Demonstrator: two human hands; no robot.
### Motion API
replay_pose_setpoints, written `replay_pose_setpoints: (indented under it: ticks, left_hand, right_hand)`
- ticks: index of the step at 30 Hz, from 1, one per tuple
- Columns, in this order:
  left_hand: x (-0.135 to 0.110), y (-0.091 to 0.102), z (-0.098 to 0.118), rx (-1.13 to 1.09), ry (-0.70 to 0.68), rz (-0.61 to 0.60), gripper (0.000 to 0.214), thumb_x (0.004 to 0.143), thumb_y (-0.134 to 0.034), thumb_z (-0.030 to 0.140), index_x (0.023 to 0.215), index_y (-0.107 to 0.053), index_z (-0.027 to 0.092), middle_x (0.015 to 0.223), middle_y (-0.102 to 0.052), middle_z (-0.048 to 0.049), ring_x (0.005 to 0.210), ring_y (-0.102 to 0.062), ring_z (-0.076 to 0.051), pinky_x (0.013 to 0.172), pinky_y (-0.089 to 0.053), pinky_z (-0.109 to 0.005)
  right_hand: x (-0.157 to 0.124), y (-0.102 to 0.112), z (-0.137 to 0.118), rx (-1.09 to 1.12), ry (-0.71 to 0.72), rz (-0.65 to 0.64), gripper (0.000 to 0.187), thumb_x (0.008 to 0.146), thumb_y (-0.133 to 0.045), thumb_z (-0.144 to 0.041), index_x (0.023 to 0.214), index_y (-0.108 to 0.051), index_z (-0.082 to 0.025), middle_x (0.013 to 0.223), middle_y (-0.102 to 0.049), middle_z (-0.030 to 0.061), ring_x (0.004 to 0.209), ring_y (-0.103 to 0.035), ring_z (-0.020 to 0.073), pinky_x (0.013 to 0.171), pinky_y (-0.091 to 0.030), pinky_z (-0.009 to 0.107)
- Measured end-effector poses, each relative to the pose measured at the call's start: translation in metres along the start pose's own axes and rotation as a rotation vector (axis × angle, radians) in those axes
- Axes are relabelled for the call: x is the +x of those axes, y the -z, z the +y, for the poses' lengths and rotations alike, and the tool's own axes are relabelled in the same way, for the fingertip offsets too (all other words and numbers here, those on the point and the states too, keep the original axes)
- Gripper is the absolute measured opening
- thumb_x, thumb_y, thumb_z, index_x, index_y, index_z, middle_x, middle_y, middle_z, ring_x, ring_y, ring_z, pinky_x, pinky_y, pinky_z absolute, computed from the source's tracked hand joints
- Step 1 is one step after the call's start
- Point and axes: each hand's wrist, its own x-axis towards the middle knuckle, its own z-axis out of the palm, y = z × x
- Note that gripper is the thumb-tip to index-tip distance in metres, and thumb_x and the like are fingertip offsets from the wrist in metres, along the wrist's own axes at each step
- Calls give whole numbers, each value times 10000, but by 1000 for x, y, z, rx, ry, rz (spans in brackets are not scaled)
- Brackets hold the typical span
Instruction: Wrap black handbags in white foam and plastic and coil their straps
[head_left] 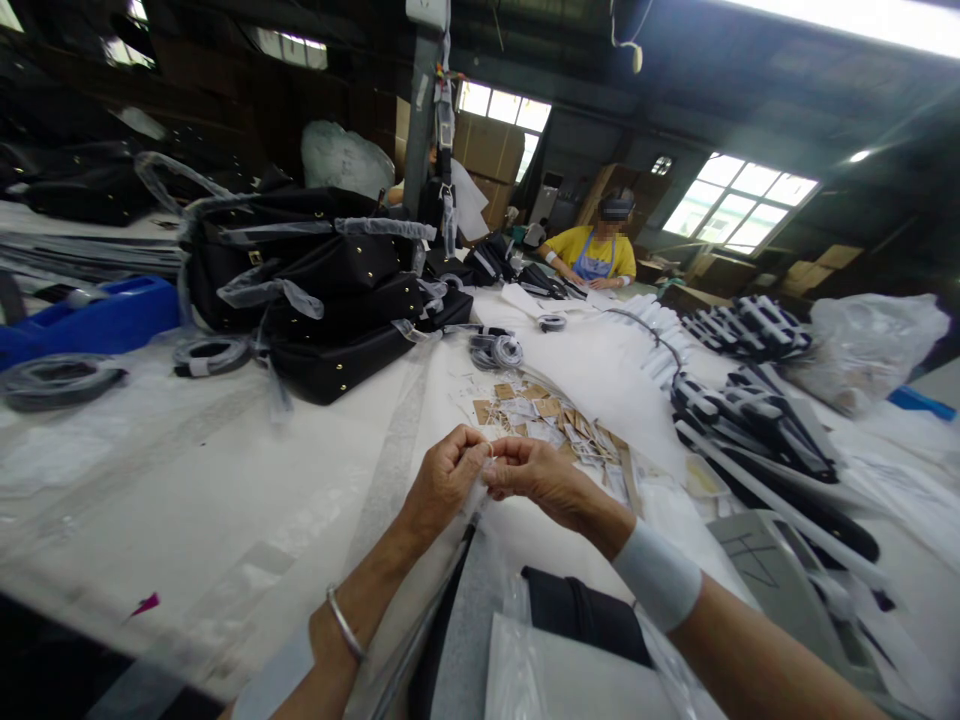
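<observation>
My left hand (444, 478) and my right hand (536, 476) meet fingertip to fingertip above the white table (225, 500). Both pinch something small and pale between them; I cannot make out what it is. A thin clear plastic strip or string hangs down from the pinch toward my lap. Just beyond my fingers lies a heap of small brown and white paper tags (551, 420). A black strap piece (581, 610) in clear wrapping lies under my right forearm. My left wrist wears a metal bangle, my right a white wristband.
Black handbags (322, 290) wrapped in plastic are stacked at the back left, beside a blue bin (97, 320) and coils of black cord (210, 355). Wrapped black-and-white straps (757, 420) fill the right side. A person in a yellow shirt (596, 255) works at the far end.
</observation>
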Motion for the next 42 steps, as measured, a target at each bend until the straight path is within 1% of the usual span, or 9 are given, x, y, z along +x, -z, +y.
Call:
replay_pose_setpoints:
  ticks: [6, 13, 18, 22, 27, 31, 35, 38, 42]
  left_hand:
    - [0, 4, 4, -82, 56, -62, 278, 864, -548, 447, 751, -516, 195, 649, -475, 43, 588, -447, -107, 565, -379, -214]
    - [2, 5, 0, -334, 155, -117, 379, 880, -529, 547, 854, -598, 175, 858, -658, -49, 828, -602, -173, 740, -463, -263]
    - [5, 6, -7, -471, 243, -28, 414, 803, -635, 585, 793, -488, 199, 747, -618, 4, 643, -563, -125, 610, -430, -234]
    - [2, 0, -6, -367, 206, -219, 394, 821, -660, 535, 756, -477, 191, 655, -506, 51, 559, -445, -84, 546, -353, -206]
    - [2, -1, -8, -56, 105, -351, 345, 894, -528, 506, 766, -500, 186, 723, -539, 24, 662, -507, -107, 643, -410, -217]
    - [7, 6, -21, 321, 186, -251, 252, 910, -431, 409, 797, -522, 203, 752, -628, -13, 706, -608, -159, 684, -458, -258]
    - [4, 6, -34, 483, 265, -241, 149, 841, -490, 272, 725, -555, 208, 688, -638, -32, 698, -619, -198, 716, -451, -300]
    - [1, 1, -38, 512, 277, -270, 124, 828, -499, 237, 776, -606, 205, 790, -682, -61, 811, -640, -219, 756, -455, -302]
    - [3, -4, -39, 443, 369, -322, 281, 849, -380, 190, 1000, -615, 168, 720, -663, -33, 583, -623, -164, 574, -472, -257]
  right_hand:
    - [-1, 9, 0, -23, 6, 94, 308, 612, -871, -370, 741, -691, -156, 639, -590, -41, 568, -474, 76, 563, -370, 222]
    - [-23, 13, -6, -63, -47, -146, 263, 693, -823, -394, 707, -701, -162, 672, -582, -24, 620, -476, 97, 616, -390, 234]
    - [-35, 12, -17, -40, 201, 107, 230, 747, -781, -418, 716, -713, -201, 1086, -680, 44, 983, -579, 185, 862, -438, 292]
    - [-38, 6, -28, 147, 252, 168, 197, 729, -767, -379, 698, -681, -204, 1246, -667, 66, 1191, -547, 257, 1040, -386, 392]
    - [-41, 2, -24, 418, 199, 123, 243, 731, -778, -368, 738, -592, -210, 918, -735, 29, 884, -685, 206, 887, -512, 381]
    - [-49, 9, -24, 332, 200, 212, 290, 735, -795, -378, 760, -568, -199, 531, -563, -82, 380, -399, 42, 495, -461, 203]
    - [-54, 25, -19, 25, -57, 119, 302, 749, -764, -406, 762, -583, -165, 501, -573, -59, 321, -313, 15, 326, -213, 142]
    - [-49, 35, -5, -202, -318, -37, 220, 739, -705, -321, 851, -616, -153, 586, -672, -5, 308, -391, 35, 301, -246, 148]
    - [-29, 36, 19, -269, -521, -102, 276, 655, -628, -194, 928, -599, -168, 660, -723, 16, 350, -506, 75, 308, -341, 150]
